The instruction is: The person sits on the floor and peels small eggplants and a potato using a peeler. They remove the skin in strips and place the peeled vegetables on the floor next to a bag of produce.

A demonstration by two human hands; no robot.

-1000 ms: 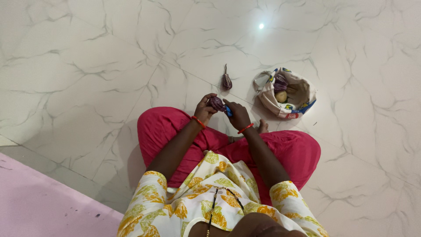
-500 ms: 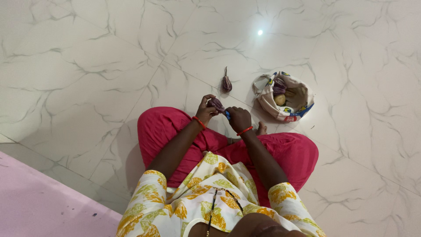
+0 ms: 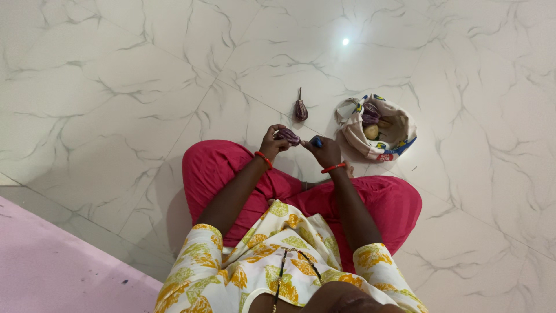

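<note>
A seated person holds a small purple eggplant over crossed legs.

The left hand (image 3: 271,145) grips the eggplant (image 3: 288,136) with its fingers. The right hand (image 3: 327,152) is just beside it and holds a small blue tool (image 3: 316,141). On the white marble floor (image 3: 116,87) another eggplant (image 3: 300,109) lies alone, near a cloth bag (image 3: 394,136) with more vegetables inside.

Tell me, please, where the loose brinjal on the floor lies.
The loose brinjal lies on the marble floor, just beyond the hands and left of the cloth bag.
</note>
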